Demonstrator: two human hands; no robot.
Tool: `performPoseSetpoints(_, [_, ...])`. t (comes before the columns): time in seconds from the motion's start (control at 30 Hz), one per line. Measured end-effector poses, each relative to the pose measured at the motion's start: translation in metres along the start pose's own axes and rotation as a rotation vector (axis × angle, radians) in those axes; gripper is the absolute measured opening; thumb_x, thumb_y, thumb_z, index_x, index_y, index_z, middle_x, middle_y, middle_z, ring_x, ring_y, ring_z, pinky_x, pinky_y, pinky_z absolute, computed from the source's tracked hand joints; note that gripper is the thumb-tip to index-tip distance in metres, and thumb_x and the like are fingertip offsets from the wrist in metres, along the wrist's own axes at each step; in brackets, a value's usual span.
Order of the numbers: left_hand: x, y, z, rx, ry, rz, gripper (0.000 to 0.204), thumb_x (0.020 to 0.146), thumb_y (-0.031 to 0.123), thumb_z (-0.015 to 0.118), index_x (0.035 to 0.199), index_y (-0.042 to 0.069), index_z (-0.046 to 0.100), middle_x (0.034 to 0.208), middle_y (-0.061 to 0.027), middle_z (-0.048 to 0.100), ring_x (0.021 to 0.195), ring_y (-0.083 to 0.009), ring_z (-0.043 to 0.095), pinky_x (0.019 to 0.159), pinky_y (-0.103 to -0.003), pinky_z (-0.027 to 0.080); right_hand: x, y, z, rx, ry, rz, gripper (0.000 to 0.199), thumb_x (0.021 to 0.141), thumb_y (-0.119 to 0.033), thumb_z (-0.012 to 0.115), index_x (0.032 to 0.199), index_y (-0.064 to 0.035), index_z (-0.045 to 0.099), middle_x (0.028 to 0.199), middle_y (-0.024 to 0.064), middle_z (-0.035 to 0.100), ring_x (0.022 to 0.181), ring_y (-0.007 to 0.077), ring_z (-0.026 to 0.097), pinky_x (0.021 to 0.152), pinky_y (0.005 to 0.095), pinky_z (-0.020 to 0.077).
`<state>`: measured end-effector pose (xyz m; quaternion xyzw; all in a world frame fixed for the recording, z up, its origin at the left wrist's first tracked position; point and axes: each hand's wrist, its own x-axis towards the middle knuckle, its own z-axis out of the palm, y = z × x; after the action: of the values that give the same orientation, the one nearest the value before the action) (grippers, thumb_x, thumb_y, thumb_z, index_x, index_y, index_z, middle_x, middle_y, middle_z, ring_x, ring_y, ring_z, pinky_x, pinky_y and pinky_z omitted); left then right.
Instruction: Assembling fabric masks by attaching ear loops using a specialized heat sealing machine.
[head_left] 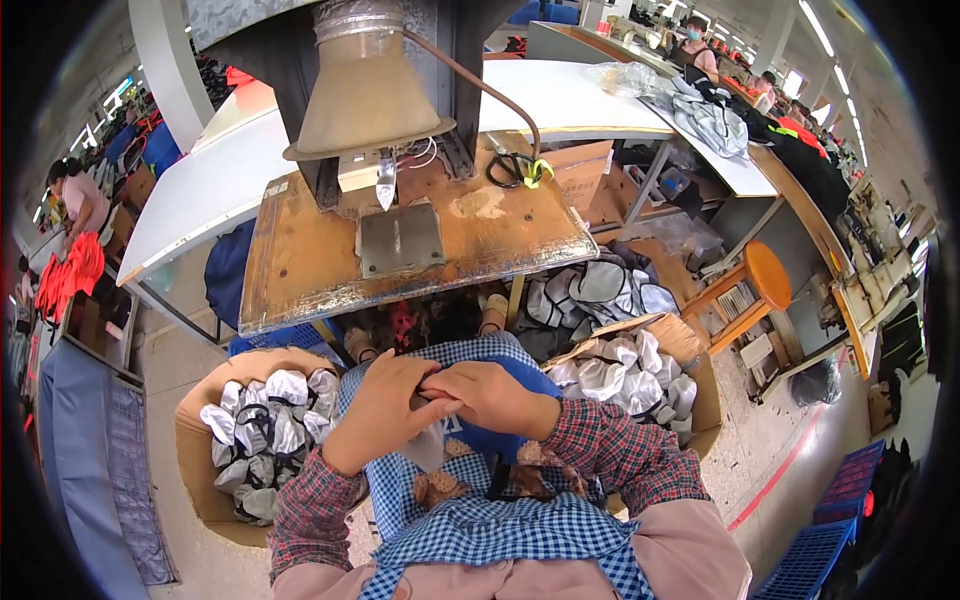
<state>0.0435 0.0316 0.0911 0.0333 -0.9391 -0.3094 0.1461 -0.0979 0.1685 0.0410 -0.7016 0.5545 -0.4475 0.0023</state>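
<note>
My left hand (385, 405) and my right hand (490, 395) meet above my lap, just in front of the machine table. Both are closed on one small light grey fabric piece (429, 448), whose lower end hangs out under the left palm. Most of it is hidden by my fingers, so its kind does not show. On my left a cardboard box (195, 455) holds several crumpled white and grey fabric pieces (262, 425) with dark edging. A second cardboard box (705, 375) on my right holds similar pieces (625, 375).
Ahead stands a wooden machine table (300, 250) with a metal plate (400, 240), a pointed machine head (385, 185) above it and black-handled scissors (515, 170). An orange-topped stool (767, 275) is at the right. Blue crates (825, 555) lie lower right. Other people work farther off.
</note>
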Motion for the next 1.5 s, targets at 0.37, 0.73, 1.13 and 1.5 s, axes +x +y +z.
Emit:
performPoseSetpoints(0.37, [0.008, -0.018, 0.007, -0.074, 0.178, 0.006, 0.023, 0.069, 0.01, 0.072, 0.086, 0.0, 0.061, 0.078, -0.0137, 0.056, 0.074, -0.0304, 0.057, 0.066, -0.035, 0.045, 0.019, -0.002, -0.015, 0.24, 0.161, 0.426, 0.012, 0.09, -0.011, 0.066, 0.094, 0.0002, 0.067, 0.085, 0.0109, 0.068, 0.074, 0.0191, 0.068, 0.065, 0.0273, 0.0523])
performPoseSetpoints(0.73, [0.018, -0.031, -0.02, -0.477, -0.171, -0.255, 0.03, 0.068, 0.011, 0.062, 0.094, -0.004, 0.062, 0.073, -0.0112, 0.06, 0.066, -0.0153, 0.054, 0.064, -0.03, 0.045, 0.032, 0.011, -0.02, 0.012, 0.045, 0.053, 0.022, 0.087, -0.008, 0.066, 0.108, -0.0037, 0.063, 0.1, 0.0103, 0.066, 0.088, 0.0267, 0.066, 0.074, 0.0334, 0.0543])
performPoseSetpoints(1.13, [0.032, -0.042, -0.033, -0.559, -0.469, -0.364, 0.032, 0.067, 0.013, 0.06, 0.093, -0.006, 0.063, 0.078, -0.0059, 0.062, 0.075, -0.0121, 0.054, 0.07, -0.027, 0.045, 0.053, 0.021, -0.044, -0.18, -0.321, -0.188, 0.023, 0.087, -0.017, 0.064, 0.108, -0.0067, 0.061, 0.089, 0.0092, 0.06, 0.083, 0.0276, 0.063, 0.071, 0.0366, 0.0527])
performPoseSetpoints(1.5, [0.07, -0.067, -0.062, -0.581, -0.282, -0.382, 0.038, 0.07, 0.016, 0.059, 0.104, -0.002, 0.062, 0.088, -0.0032, 0.061, 0.079, -0.0102, 0.055, 0.074, -0.024, 0.046, 0.084, 0.057, -0.046, 0.026, -0.065, 0.081, 0.016, 0.092, -0.017, 0.062, 0.092, -0.0015, 0.061, 0.08, 0.0151, 0.062, 0.074, 0.0335, 0.062, 0.066, 0.0383, 0.0498])
